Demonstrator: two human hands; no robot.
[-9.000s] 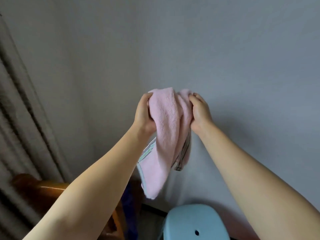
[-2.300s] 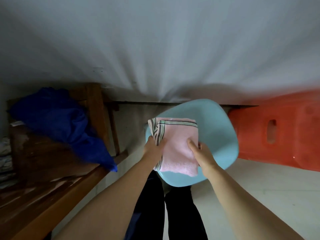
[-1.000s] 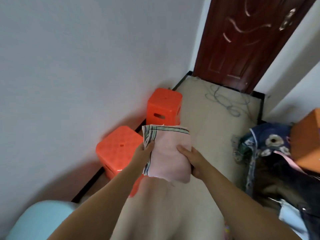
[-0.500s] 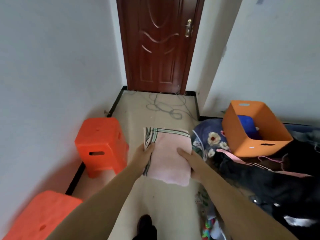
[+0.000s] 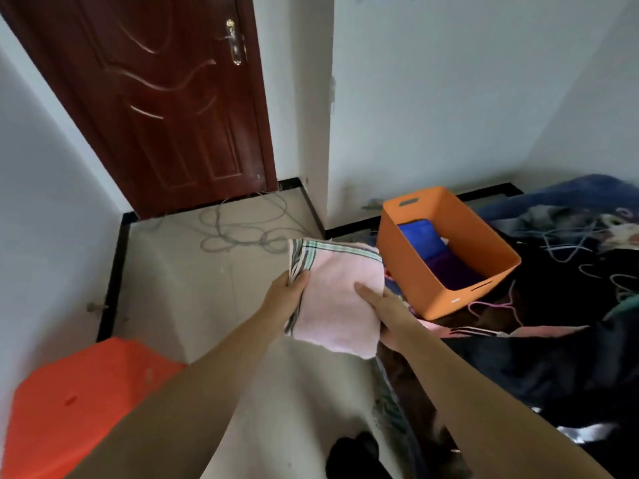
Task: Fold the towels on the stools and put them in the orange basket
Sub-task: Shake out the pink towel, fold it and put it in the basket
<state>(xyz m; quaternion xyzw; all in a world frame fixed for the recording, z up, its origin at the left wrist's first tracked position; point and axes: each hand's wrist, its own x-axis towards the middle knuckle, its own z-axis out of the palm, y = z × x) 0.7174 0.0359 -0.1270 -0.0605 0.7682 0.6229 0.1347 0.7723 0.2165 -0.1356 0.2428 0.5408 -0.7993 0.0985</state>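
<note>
We stand in a corner of a room with a dark red door (image 5: 166,98) ahead and a pale floor (image 5: 214,288) running up to it. To our right lies a dark heap of bedding and clothes (image 5: 553,323), and an orange stool (image 5: 79,406) sits low at our left. On the heap stands the orange basket (image 5: 415,271), open at the top, with a blue towel (image 5: 420,240) and something purple inside it.

The folding looks done, and we judge the step in hand to be the carry to the basket. We hold the pink towel (image 5: 335,305) out in front of us, in the air above the floor, just left of the basket and touching nothing but our hands. Our left hand (image 5: 287,295) pinches its left edge, thumb on top and fingers hidden beneath. Our right hand (image 5: 387,312) clasps its right edge the same way, so each grip is pressed shut on the cloth.

The towel is a flat, squarish packet, slightly longer away from us than across. Its striped hem points away from us toward the door, and its loose near edge sags toward our body.

The next move calls for a swing to the right and forward, over the basket's near wall, then lowering the packet flat onto the towels inside so the folds do not spring open.
</note>
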